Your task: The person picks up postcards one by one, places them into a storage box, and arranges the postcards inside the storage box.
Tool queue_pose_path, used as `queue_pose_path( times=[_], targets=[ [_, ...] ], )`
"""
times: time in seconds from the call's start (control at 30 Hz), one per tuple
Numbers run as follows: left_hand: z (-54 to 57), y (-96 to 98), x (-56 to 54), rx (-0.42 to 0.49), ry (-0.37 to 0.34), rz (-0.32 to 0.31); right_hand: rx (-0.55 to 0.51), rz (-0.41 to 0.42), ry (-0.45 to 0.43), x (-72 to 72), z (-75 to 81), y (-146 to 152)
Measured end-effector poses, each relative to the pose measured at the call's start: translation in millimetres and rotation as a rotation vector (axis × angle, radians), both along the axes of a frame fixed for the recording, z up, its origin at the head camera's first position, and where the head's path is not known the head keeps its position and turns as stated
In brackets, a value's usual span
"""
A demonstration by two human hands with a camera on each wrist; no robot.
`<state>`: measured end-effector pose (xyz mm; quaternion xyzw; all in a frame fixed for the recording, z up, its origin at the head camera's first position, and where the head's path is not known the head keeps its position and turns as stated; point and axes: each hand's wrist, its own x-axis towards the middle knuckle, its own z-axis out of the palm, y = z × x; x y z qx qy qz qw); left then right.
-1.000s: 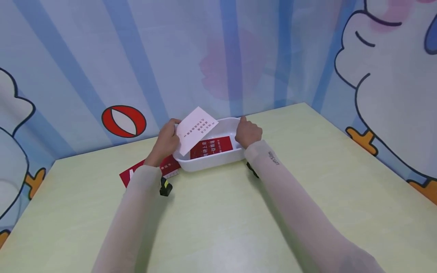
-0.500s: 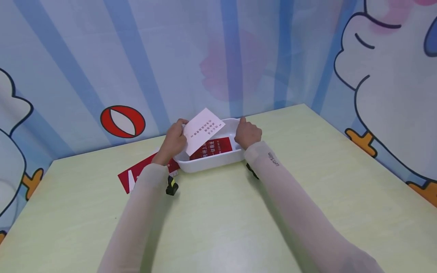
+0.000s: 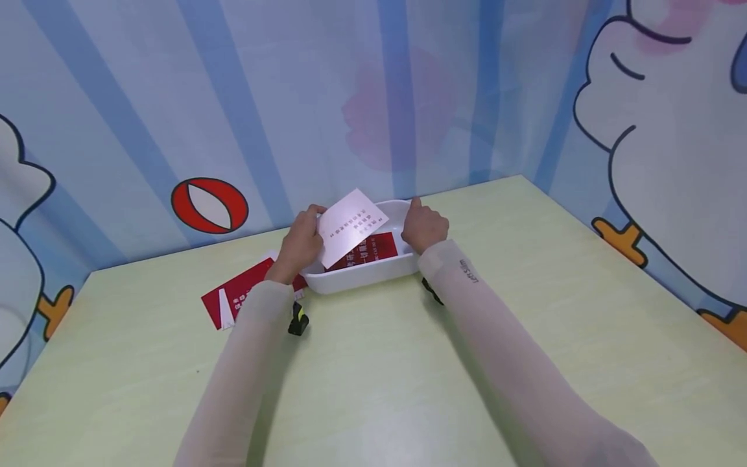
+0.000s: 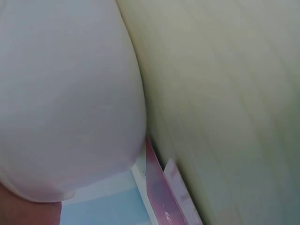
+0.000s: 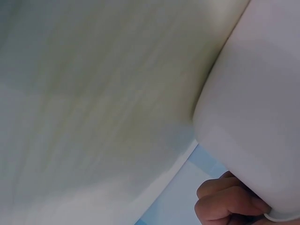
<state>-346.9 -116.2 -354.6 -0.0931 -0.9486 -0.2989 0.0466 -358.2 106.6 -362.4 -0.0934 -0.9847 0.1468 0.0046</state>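
Note:
In the head view my left hand (image 3: 300, 245) pinches a pale card (image 3: 352, 227) with rows of red characters, holding it tilted over the left part of a white oval tub (image 3: 370, 277). Inside the tub lies a red card (image 3: 376, 248) with white characters, partly covered by the pale one. At the tub's right end my right hand (image 3: 425, 227) grips the rim, thumb on top; the right wrist view shows its curled fingers (image 5: 229, 201). Only a bit of skin (image 4: 28, 208) beyond the sleeve shows of the left hand in the left wrist view.
Left of the tub, red cards (image 3: 239, 292) with a white strip lie on the pale table (image 3: 373, 389), partly under my left forearm. A cartoon-printed curtain (image 3: 303, 97) stands right behind the table's back edge.
My left hand has moved a little to the right with the pale card, farther over the tub. More of the red cards on the table shows. The right hand has stayed at the rim.

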Motion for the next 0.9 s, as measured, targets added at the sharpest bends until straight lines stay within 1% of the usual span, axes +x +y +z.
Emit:
queue_pose_path(
  times=[0.17,0.3,0.5,0.6,0.9],
  targets=[
    [-0.6,-0.1,-0.4,-0.053,0.016,-0.002,0.008,0.012,0.019,-2.2,-1.0,0.7],
    [-2.4,0.3,-1.6,-0.093,0.008,-0.025,0.011,0.007,0.014,-3.1,-2.7,2.2],
    [-3.2,1.2,-3.0,-0.131,-0.002,-0.043,0.008,0.011,0.014,-1.7,-2.1,4.1],
    [-2.5,1.5,-2.4,-0.147,-0.007,-0.056,0.011,0.016,0.023,-0.7,-0.8,4.7],
    [-3.0,-0.1,1.9,-0.222,-0.019,-0.095,0.012,0.019,0.012,2.1,0.3,2.1]
  ],
)
